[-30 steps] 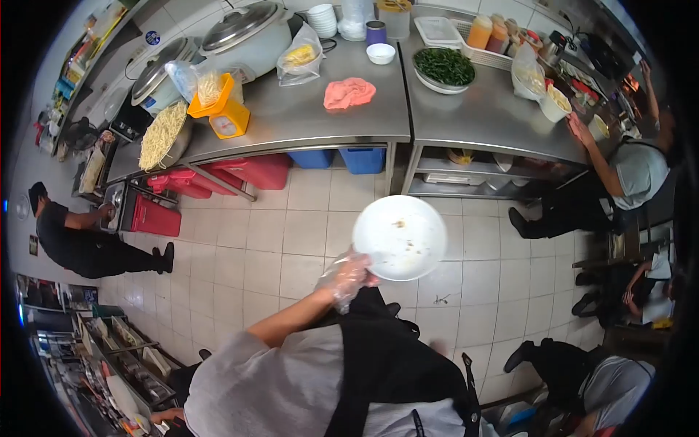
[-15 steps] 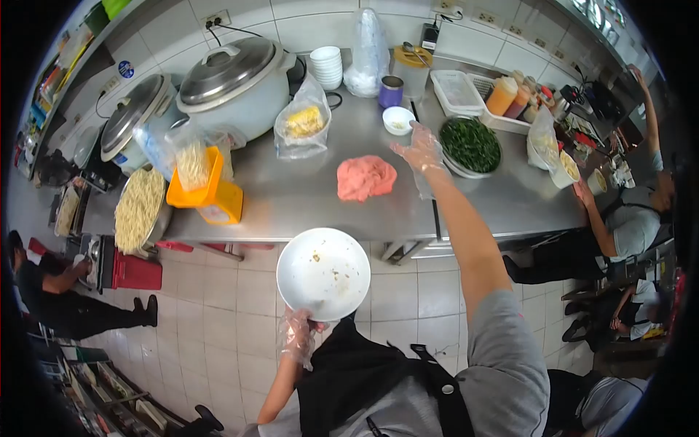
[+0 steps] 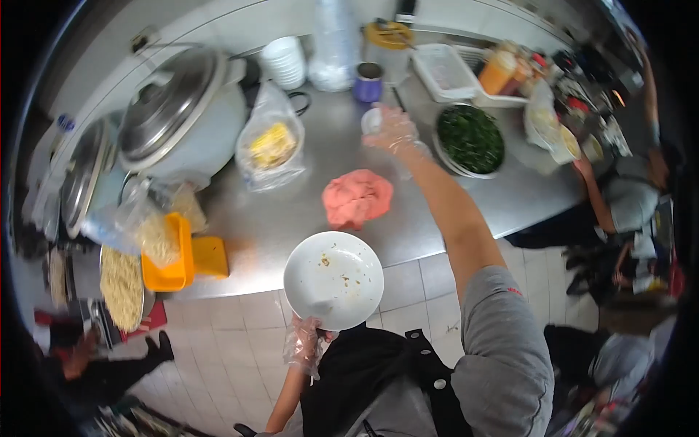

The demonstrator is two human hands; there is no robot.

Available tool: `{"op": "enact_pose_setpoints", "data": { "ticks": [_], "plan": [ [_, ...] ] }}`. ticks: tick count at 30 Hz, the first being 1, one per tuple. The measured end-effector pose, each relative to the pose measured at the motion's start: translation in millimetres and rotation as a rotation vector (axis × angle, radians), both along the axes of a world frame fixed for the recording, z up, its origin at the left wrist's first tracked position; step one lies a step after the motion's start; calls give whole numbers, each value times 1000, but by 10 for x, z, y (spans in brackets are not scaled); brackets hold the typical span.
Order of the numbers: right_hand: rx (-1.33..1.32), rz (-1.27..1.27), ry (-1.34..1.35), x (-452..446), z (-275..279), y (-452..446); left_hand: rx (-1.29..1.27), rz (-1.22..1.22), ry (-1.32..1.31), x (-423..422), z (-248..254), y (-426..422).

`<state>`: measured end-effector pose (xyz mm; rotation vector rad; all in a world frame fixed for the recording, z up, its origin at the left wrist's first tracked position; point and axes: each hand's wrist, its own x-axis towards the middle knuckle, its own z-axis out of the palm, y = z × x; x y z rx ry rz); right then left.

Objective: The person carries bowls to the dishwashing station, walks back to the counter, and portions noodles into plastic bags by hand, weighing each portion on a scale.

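Observation:
My left hand, in a clear plastic glove, grips the near rim of a white bowl with brownish food scraps inside. The bowl is held in front of the counter's edge. My right hand, also gloved, reaches over the counter with its fingers apart at the right side of a small white bowl, partly covering it. Whether the fingers touch the small bowl is unclear. A crumpled pink cloth lies on the counter between the two bowls. Right of my right hand sits a bowl of chopped greens.
On the steel counter stand large lidded cookers, stacked white cups, a purple cup and a bag of yellow food. An orange container and noodles sit left. A co-worker stands at right.
My right hand has moved a little left and up, now overlapping the small bowl. The view has shifted closer to the counter; my left hand still holds the white bowl.

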<state>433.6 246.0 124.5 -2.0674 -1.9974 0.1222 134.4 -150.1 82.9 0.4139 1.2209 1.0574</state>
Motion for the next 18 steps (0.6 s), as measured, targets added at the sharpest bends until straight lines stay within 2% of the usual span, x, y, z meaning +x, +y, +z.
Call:
{"op": "enact_pose_setpoints", "data": {
  "ticks": [4,6,8,10,14,18],
  "plan": [
    [157,182,186,241,551,-1197,52,-265,83,311,78,327],
    [266,420,217,465,927,-1987,92,-440,28,595,62,488],
    [144,458,56,674,1142,-2736,122,-613,-24,1007,144,619],
    [-129,323,88,882,1248,-3432,100,-754,-220,1474,319,586],
    [-201,60,70,1441,1099,-4573,47,-1084,-204,2457,647,318],
    [-221,-289,48,2015,839,-5611,-28,-1273,-216,3370,391,-184]
  ]
}}
